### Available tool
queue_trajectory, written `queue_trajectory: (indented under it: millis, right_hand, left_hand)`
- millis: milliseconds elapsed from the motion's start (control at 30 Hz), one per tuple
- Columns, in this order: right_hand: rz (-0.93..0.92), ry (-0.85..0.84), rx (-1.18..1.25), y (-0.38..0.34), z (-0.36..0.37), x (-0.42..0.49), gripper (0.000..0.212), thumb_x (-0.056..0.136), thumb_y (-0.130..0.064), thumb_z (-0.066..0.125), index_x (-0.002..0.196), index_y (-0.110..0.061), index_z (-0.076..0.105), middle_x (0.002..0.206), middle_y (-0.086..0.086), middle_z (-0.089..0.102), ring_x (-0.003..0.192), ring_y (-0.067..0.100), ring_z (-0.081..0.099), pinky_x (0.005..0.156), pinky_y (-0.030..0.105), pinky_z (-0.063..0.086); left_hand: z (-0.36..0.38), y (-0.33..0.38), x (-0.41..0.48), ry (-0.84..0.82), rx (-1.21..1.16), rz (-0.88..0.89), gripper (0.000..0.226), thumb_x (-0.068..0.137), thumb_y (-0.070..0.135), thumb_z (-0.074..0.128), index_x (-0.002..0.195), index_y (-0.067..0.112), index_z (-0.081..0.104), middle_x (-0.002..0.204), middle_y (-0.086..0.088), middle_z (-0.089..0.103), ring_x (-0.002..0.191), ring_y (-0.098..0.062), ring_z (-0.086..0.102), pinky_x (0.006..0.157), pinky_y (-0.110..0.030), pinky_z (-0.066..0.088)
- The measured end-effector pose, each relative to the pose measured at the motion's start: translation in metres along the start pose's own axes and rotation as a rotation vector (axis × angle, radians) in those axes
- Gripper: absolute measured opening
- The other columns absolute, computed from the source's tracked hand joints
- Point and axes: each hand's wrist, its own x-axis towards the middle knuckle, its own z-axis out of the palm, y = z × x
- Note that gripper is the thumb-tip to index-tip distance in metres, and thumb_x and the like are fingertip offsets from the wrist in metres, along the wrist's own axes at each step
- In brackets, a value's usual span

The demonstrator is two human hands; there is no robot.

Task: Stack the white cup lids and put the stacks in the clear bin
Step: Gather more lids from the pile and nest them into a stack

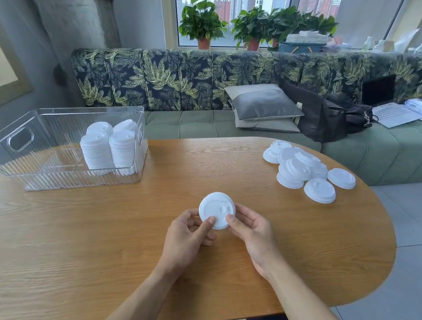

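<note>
It looks like an office lounge or break area: a wooden table (72, 237) faces a leaf-patterned bench sofa (185, 82) at twelve o'clock, potted plants (203, 23) line a high-rise window, and a laptop (390, 108) sits at two o'clock.

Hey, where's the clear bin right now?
The clear bin sits at the table's far left edge in the head view, with lid stacks standing inside at its right end.

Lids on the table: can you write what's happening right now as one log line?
left hand + right hand: holding lid | bin: lid stacks inside | loose lids: on table
</note>
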Motion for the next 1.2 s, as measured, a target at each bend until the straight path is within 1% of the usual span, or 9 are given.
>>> queue_trajectory:
  millis: [100, 200, 333, 467, 600, 900, 967, 1100, 1200]
  right_hand:
    - [-0.006, 0.001, 0.024, 0.0, 0.001, 0.0, 0.042, 0.086, -0.022, 0.082, 0.125, -0.011, 0.07, 0.116, 0.005, 0.078, 0.115, 0.02, 0.072, 0.101, 0.037, 0.056]
    - [0.003, 0.007, 0.059, -0.003, 0.004, 0.0, 0.045, 0.083, -0.037, 0.078, 0.12, -0.011, 0.074, 0.113, 0.008, 0.079, 0.11, 0.023, 0.075, 0.094, 0.034, 0.059]
    - [0.0, 0.019, 0.05, -0.002, 0.003, 0.001, 0.033, 0.094, -0.029, 0.072, 0.12, -0.009, 0.074, 0.112, 0.01, 0.079, 0.109, 0.024, 0.075, 0.094, 0.037, 0.06]
    - [-0.011, 0.044, 0.026, -0.001, 0.004, 0.001, 0.028, 0.098, -0.027, 0.07, 0.119, -0.01, 0.074, 0.11, 0.009, 0.08, 0.107, 0.024, 0.075, 0.094, 0.039, 0.059]
    - [-0.042, 0.071, -0.03, 0.003, 0.008, -0.001, 0.023, 0.098, -0.025, 0.07, 0.118, -0.014, 0.074, 0.108, 0.003, 0.08, 0.105, 0.019, 0.076, 0.086, 0.029, 0.061]
    - [-0.088, 0.206, -0.075, 0.001, 0.001, -0.002, 0.028, 0.093, -0.034, 0.075, 0.118, -0.02, 0.074, 0.104, -0.003, 0.081, 0.099, 0.015, 0.077, 0.089, 0.041, 0.062]
    - [-0.098, 0.251, -0.083, -0.003, -0.01, 0.0, 0.03, 0.093, -0.039, 0.075, 0.118, -0.022, 0.073, 0.105, -0.007, 0.08, 0.1, 0.011, 0.076, 0.09, 0.037, 0.06]
    - [-0.144, 0.428, -0.171, -0.014, -0.043, 0.008, 0.026, 0.093, -0.044, 0.074, 0.115, -0.03, 0.069, 0.102, -0.014, 0.077, 0.097, -0.01, 0.068, 0.081, 0.011, 0.051]
    - [-0.178, 0.522, -0.319, -0.026, -0.075, 0.016, 0.017, 0.096, -0.042, 0.07, 0.111, -0.036, 0.065, 0.104, -0.021, 0.071, 0.098, -0.017, 0.062, 0.076, 0.002, 0.045]
  left_hand:
    - [-0.001, -0.003, 0.002, 0.017, -0.002, -0.012, 0.031, 0.1, 0.04, 0.067, 0.118, 0.014, 0.066, 0.082, -0.011, 0.079, 0.077, -0.031, 0.077, 0.076, -0.044, 0.064]
    - [-0.001, -0.004, 0.003, 0.019, -0.002, 0.004, 0.032, 0.101, 0.042, 0.064, 0.117, 0.014, 0.067, 0.077, -0.014, 0.077, 0.071, -0.03, 0.074, 0.072, -0.045, 0.063]
    - [-0.002, -0.003, 0.002, 0.017, -0.001, 0.01, 0.037, 0.098, 0.049, 0.064, 0.116, 0.017, 0.067, 0.072, -0.015, 0.075, 0.064, -0.027, 0.072, 0.065, -0.036, 0.062]
    - [-0.001, -0.003, 0.002, 0.022, -0.001, 0.007, 0.039, 0.099, 0.05, 0.06, 0.112, 0.014, 0.068, 0.071, -0.016, 0.075, 0.064, -0.028, 0.072, 0.063, -0.037, 0.062]
    - [-0.002, -0.005, 0.002, 0.028, 0.013, 0.003, 0.04, 0.099, 0.052, 0.059, 0.111, 0.015, 0.068, 0.071, -0.015, 0.075, 0.065, -0.03, 0.072, 0.065, -0.04, 0.062]
    - [0.021, 0.007, 0.013, -0.018, 0.0, -0.034, 0.03, 0.1, 0.04, 0.066, 0.114, 0.013, 0.067, 0.073, -0.017, 0.076, 0.059, -0.021, 0.07, 0.057, -0.025, 0.057]
    - [0.037, 0.009, 0.016, -0.038, -0.034, -0.043, 0.028, 0.101, 0.037, 0.066, 0.114, 0.012, 0.066, 0.075, -0.017, 0.076, 0.06, -0.02, 0.07, 0.056, -0.024, 0.056]
    - [0.077, 0.009, 0.023, -0.066, -0.08, -0.054, 0.03, 0.1, 0.039, 0.067, 0.114, 0.012, 0.065, 0.076, -0.016, 0.077, 0.063, -0.02, 0.07, 0.06, -0.028, 0.058]
    - [0.105, 0.007, 0.031, -0.069, -0.091, -0.053, 0.032, 0.098, 0.041, 0.068, 0.113, 0.012, 0.065, 0.073, -0.017, 0.075, 0.058, -0.019, 0.068, 0.055, -0.027, 0.056]
